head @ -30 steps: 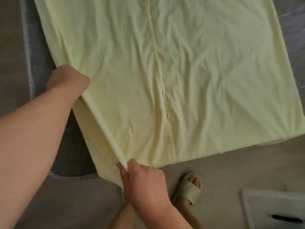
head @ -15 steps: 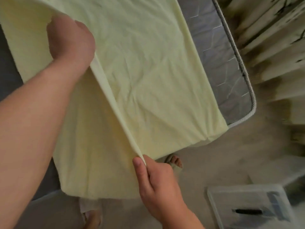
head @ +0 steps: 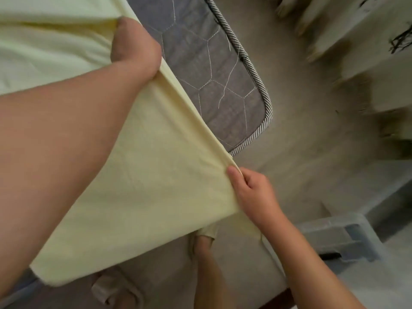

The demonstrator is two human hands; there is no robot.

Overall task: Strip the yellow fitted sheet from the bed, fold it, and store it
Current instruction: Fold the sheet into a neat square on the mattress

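Note:
The pale yellow fitted sheet (head: 145,179) is lifted off the grey quilted mattress (head: 207,70) and stretched taut as a folded panel. My left hand (head: 136,45) grips the folded edge at the upper middle, fist closed around the cloth. At the near end of the same edge, my right hand (head: 249,190) pinches the sheet just off the mattress corner. The taut edge runs diagonally between the two hands. The sheet's lower part hangs toward the floor at the bottom left.
The mattress corner with striped piping (head: 265,121) sits right of the sheet. A clear plastic storage box (head: 338,239) stands on the beige floor (head: 301,163) at the lower right. My slippered feet (head: 205,235) are below the sheet. Curtains (head: 356,41) hang at the upper right.
Both hands have carried the held edge rightward across the sheet, folding it over. The view has swung right, and the mattress corner and the box now sit closer.

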